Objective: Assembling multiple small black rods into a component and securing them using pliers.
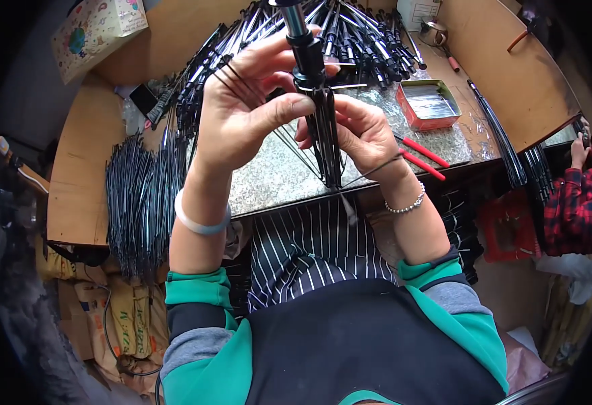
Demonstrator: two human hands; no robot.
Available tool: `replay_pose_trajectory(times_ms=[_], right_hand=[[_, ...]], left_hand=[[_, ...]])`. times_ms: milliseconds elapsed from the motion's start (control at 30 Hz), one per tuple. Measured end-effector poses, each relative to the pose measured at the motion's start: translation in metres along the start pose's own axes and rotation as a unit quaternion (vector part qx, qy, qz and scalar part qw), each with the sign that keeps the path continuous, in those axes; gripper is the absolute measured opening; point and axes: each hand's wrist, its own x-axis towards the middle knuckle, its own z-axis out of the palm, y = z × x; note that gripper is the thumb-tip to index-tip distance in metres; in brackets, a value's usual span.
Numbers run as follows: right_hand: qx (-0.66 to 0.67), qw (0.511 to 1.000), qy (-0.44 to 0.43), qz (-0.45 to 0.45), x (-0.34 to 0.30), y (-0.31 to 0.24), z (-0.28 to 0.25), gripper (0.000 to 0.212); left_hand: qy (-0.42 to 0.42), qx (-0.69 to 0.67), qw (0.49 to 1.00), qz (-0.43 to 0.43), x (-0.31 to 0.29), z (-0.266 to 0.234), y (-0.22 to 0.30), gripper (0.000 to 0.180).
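Observation:
Upright before my chest stands an umbrella frame (321, 128), its metal shaft at the top and its thin dark ribs hanging down. My left hand (245, 111) is closed on it from the left, the thumb against the ribs just below the black hub, with several ribs fanned out across the palm. From the right, my right hand (370, 135) grips the ribs lower down; its fingertips are partly hidden behind the frame. One rib sticks out past the right wrist. Red-handled pliers (425, 156) lie on the table beside my right hand.
A large pile of umbrella frames (370, 44) covers the far table. A red tin (437, 123) of thin metal pins stands at right. A thick bundle of dark ribs (134, 202) hangs over the left edge. Wooden boards (512, 74) wall the table. Another person's plaid sleeve (572, 209) shows far right.

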Motion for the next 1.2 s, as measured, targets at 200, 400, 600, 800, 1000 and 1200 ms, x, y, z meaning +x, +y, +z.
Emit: replay_pose_trajectory(times_ms=[200, 400, 600, 800, 1000, 1200], right_hand=[[-0.069, 0.99, 0.104, -0.069, -0.009, 0.016, 0.014, 0.028], [-0.102, 0.982, 0.111, -0.116, -0.015, 0.019, 0.015, 0.021], [-0.121, 0.985, 0.1, -0.065, -0.013, 0.007, 0.012, 0.022], [-0.215, 0.963, 0.137, -0.085, -0.017, 0.011, 0.013, 0.017], [-0.261, 0.941, 0.187, -0.111, -0.017, 0.013, 0.023, 0.019], [-0.225, 0.935, 0.237, -0.141, -0.014, 0.015, 0.021, 0.018]], left_hand=[[-0.069, 0.058, 0.996, -0.006, 0.01, -0.009, -0.004, 0.044], [-0.042, 0.091, 0.994, 0.032, 0.008, 0.001, -0.003, 0.041], [-0.051, 0.046, 0.998, 0.009, 0.01, 0.001, -0.006, 0.039], [-0.045, 0.095, 0.994, 0.036, 0.006, 0.008, -0.005, 0.034], [-0.021, 0.137, 0.988, 0.074, 0.0, 0.018, -0.005, 0.036], [0.021, 0.138, 0.989, 0.052, -0.008, 0.039, -0.008, 0.04]])
